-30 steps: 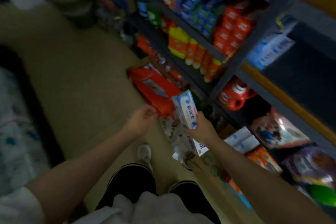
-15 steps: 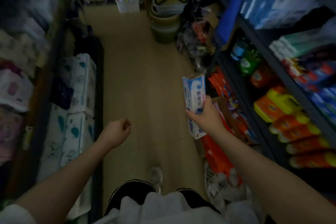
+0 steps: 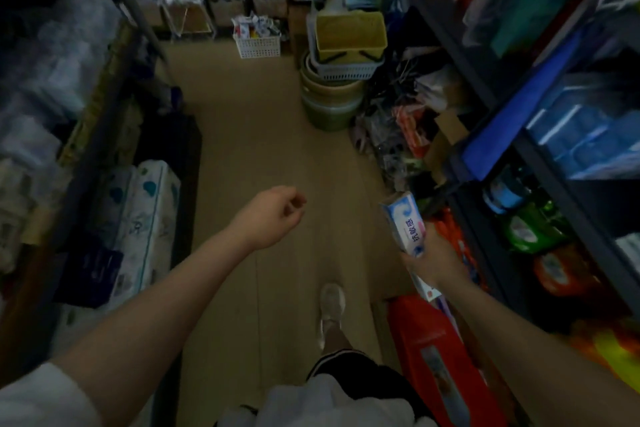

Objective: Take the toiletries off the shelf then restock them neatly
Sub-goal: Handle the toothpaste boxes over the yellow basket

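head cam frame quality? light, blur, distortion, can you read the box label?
Head view: dim, underexposed, shelves on both sides sink into shadow; no glare. Strong wide-angle bowing at the edges, shelf uprights lean. Edge goods are smeared; centre floor and yellow basket are sharper. The blue-white box in the right hand shows printed characters, soft but visible. Left hand is slightly soft, fingers loosely curled, holding nothing.

Clothing and visible body of the person, head view.

A white short-sleeved top is worn: the left sleeve [image 3: 41, 395] is seen at the lower left corner, and the hem [image 3: 332, 402] is bunched at the bottom centre. Both forearms are bare, and no watch, ring or glove is seen on the left hand [image 3: 273, 215] or right hand [image 3: 434, 263]. Dark shorts [image 3: 349, 367] with a pale striped edge are worn. A light-coloured sneaker [image 3: 331, 305] is seen on one foot.
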